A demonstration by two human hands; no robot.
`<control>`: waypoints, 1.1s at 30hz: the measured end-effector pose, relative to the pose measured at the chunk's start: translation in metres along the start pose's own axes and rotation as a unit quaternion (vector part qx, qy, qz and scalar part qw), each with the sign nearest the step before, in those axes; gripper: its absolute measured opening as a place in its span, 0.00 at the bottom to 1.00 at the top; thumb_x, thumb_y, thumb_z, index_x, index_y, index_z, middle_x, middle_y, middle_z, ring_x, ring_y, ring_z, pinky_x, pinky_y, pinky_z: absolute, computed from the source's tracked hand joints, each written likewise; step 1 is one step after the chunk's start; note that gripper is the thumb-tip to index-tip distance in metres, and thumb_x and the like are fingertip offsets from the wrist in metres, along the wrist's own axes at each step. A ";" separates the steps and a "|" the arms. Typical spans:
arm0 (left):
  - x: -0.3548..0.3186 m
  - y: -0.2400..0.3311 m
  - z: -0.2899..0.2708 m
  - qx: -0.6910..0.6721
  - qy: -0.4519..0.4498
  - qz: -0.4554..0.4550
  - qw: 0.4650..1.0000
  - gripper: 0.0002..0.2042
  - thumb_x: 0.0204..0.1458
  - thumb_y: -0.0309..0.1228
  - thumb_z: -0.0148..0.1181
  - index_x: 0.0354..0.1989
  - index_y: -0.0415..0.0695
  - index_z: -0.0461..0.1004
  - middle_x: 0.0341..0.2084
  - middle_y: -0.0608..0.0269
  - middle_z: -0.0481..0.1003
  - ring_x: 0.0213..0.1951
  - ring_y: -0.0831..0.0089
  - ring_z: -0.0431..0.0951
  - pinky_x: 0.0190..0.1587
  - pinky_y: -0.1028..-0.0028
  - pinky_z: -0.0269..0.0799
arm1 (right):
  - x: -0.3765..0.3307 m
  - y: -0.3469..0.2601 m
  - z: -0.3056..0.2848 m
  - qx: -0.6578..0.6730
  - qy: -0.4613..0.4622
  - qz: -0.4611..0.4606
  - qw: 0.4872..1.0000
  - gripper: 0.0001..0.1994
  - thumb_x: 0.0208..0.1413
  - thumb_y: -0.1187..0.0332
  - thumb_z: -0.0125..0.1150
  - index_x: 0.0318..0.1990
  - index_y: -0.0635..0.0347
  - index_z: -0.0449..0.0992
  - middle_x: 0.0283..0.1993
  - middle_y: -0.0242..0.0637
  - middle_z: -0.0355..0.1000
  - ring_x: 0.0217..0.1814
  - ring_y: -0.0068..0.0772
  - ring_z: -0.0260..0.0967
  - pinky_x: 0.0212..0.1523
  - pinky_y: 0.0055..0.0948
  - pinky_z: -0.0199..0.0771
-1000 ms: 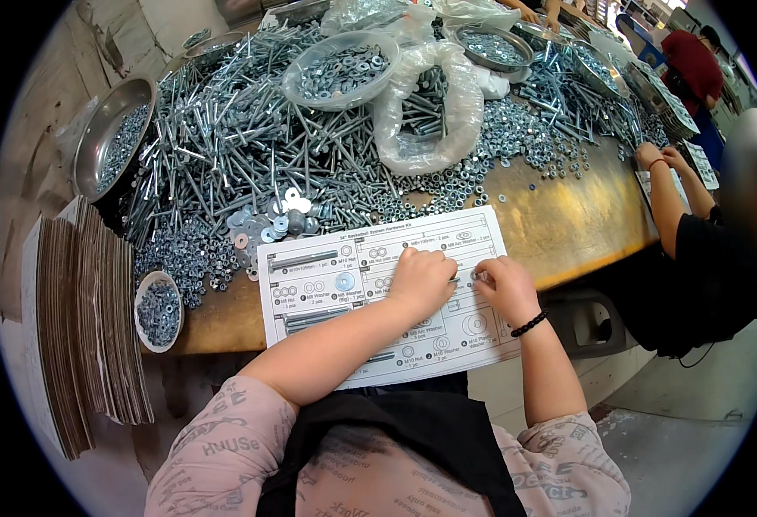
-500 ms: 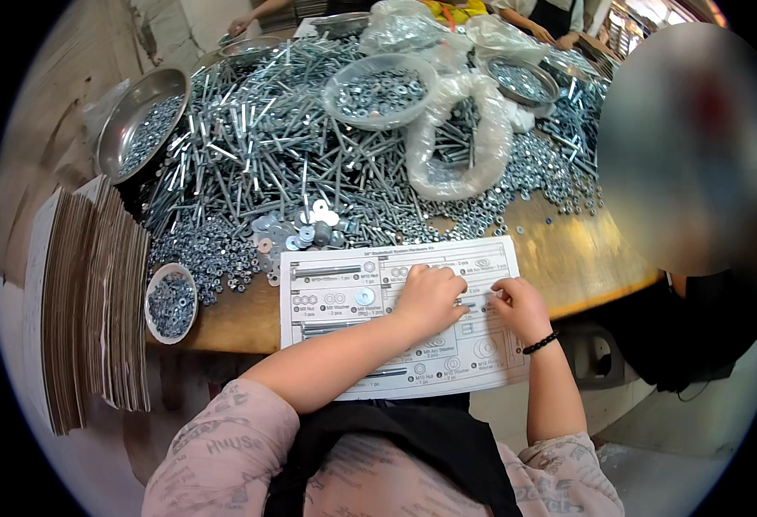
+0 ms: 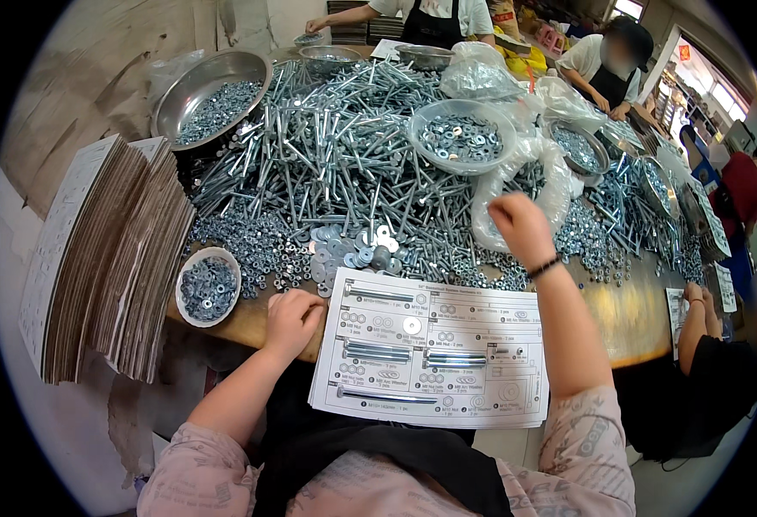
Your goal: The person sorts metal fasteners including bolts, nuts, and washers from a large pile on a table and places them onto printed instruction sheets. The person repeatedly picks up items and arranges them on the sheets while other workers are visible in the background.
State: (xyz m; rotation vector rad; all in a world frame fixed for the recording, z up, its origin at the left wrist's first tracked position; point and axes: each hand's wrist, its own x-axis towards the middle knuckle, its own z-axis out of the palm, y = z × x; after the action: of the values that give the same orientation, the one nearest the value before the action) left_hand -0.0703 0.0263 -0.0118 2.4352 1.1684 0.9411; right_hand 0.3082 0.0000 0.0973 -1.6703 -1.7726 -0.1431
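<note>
Workshop table (image 3: 619,323) of bare wood, heaped with zinc-plated bolts, nuts and washers.

Left hand (image 3: 290,320) rests curled at the table edge, touching the left border of the white printed parts sheet (image 3: 434,358); it holds nothing visible. Right hand (image 3: 520,226) is raised above the loose pile of long silver bolts (image 3: 335,164), fingers bunched narrow; whether it grips a small part cannot be told. The sheet lies flat at the near table edge, overhanging toward the person, with several bolts and a washer already placed on its printed outlines. A small white bowl of nuts (image 3: 208,286) sits just left of the left hand. A stack of brown cardboard sheets (image 3: 107,258) stands further left. A clear plastic bowl of washers (image 3: 463,136) sits beyond the right hand.
</note>
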 end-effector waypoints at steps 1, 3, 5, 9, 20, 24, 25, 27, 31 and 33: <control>-0.004 -0.008 0.002 0.012 0.011 0.005 1.000 0.03 0.41 0.28 0.59 0.27 0.47 0.74 0.26 0.67 0.72 0.33 0.67 0.72 0.39 0.67 0.60 | 0.021 0.002 0.006 -0.003 0.016 -0.019 1.000 0.05 0.47 0.69 0.57 0.31 0.57 0.74 0.30 0.40 0.70 0.34 0.43 0.68 0.35 0.36 0.68; -0.009 -0.017 0.005 0.028 0.031 0.010 0.999 0.03 0.41 0.27 0.58 0.26 0.47 0.74 0.25 0.67 0.72 0.32 0.66 0.71 0.39 0.67 0.60 | 0.059 -0.001 0.016 -0.051 -0.015 0.017 0.998 0.05 0.47 0.68 0.56 0.32 0.55 0.75 0.34 0.38 0.71 0.37 0.43 0.68 0.36 0.36 0.68; -0.010 -0.019 0.010 0.031 0.048 0.014 0.998 0.03 0.40 0.26 0.58 0.26 0.47 0.74 0.25 0.66 0.72 0.32 0.66 0.71 0.38 0.66 0.60 | 0.089 0.005 0.029 -0.104 -0.032 0.031 0.994 0.06 0.47 0.68 0.56 0.34 0.53 0.76 0.35 0.37 0.71 0.39 0.42 0.68 0.37 0.36 0.69; -0.008 -0.017 0.009 0.035 0.051 0.021 0.998 0.04 0.40 0.27 0.58 0.27 0.47 0.74 0.26 0.65 0.72 0.31 0.65 0.71 0.39 0.66 0.60 | 0.134 0.018 0.049 -0.203 -0.150 0.110 0.961 0.09 0.50 0.68 0.54 0.38 0.50 0.77 0.41 0.38 0.71 0.46 0.40 0.68 0.44 0.36 0.70; -0.008 -0.017 0.007 0.012 0.046 0.002 0.999 0.05 0.42 0.27 0.58 0.29 0.49 0.75 0.26 0.69 0.71 0.33 0.68 0.70 0.41 0.67 0.60 | 0.176 0.040 0.095 -0.186 -0.245 0.220 0.926 0.12 0.43 0.65 0.60 0.36 0.59 0.75 0.40 0.43 0.73 0.44 0.41 0.71 0.44 0.36 0.70; -0.010 -0.020 0.004 0.010 0.048 0.000 0.999 0.04 0.42 0.27 0.57 0.28 0.48 0.75 0.26 0.66 0.72 0.32 0.66 0.71 0.40 0.67 0.61 | 0.173 0.039 0.094 -0.172 -0.150 0.200 0.953 0.11 0.44 0.68 0.57 0.37 0.57 0.75 0.39 0.44 0.73 0.43 0.44 0.70 0.44 0.37 0.69; -0.010 -0.021 0.005 0.006 0.052 0.003 0.999 0.04 0.42 0.27 0.57 0.28 0.48 0.75 0.26 0.66 0.72 0.32 0.66 0.70 0.40 0.67 0.60 | 0.170 0.035 0.087 -0.158 -0.121 0.207 0.958 0.10 0.45 0.68 0.56 0.36 0.56 0.75 0.38 0.43 0.73 0.42 0.44 0.70 0.43 0.36 0.69; -0.008 -0.020 0.006 0.003 0.044 0.009 0.999 0.05 0.42 0.27 0.57 0.28 0.48 0.75 0.26 0.66 0.72 0.32 0.66 0.70 0.40 0.67 0.60 | 0.161 0.049 0.077 -0.107 -0.050 0.150 0.982 0.11 0.44 0.67 0.59 0.38 0.53 0.76 0.35 0.40 0.74 0.39 0.42 0.71 0.41 0.34 0.69; -0.004 -0.017 0.010 0.015 0.014 0.010 1.000 0.04 0.42 0.27 0.56 0.28 0.49 0.74 0.26 0.67 0.71 0.33 0.66 0.70 0.42 0.67 0.59 | 0.118 0.016 0.043 0.084 -0.012 0.157 0.984 0.10 0.47 0.67 0.59 0.39 0.55 0.77 0.34 0.37 0.75 0.35 0.31 0.72 0.37 0.26 0.69; -0.007 -0.020 0.008 0.013 0.030 0.024 0.999 0.04 0.40 0.26 0.56 0.27 0.47 0.74 0.26 0.66 0.72 0.32 0.64 0.71 0.39 0.64 0.60 | 0.077 -0.014 0.031 0.157 -0.033 0.139 0.977 0.10 0.51 0.70 0.57 0.40 0.59 0.77 0.29 0.25 0.73 0.29 0.15 0.64 0.31 0.17 0.64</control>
State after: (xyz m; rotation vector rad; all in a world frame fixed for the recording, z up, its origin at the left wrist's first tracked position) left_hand -0.0799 0.0343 -0.0312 2.4818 1.1553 1.0266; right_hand 0.2879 0.0781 0.1199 -1.6792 -1.4965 0.3056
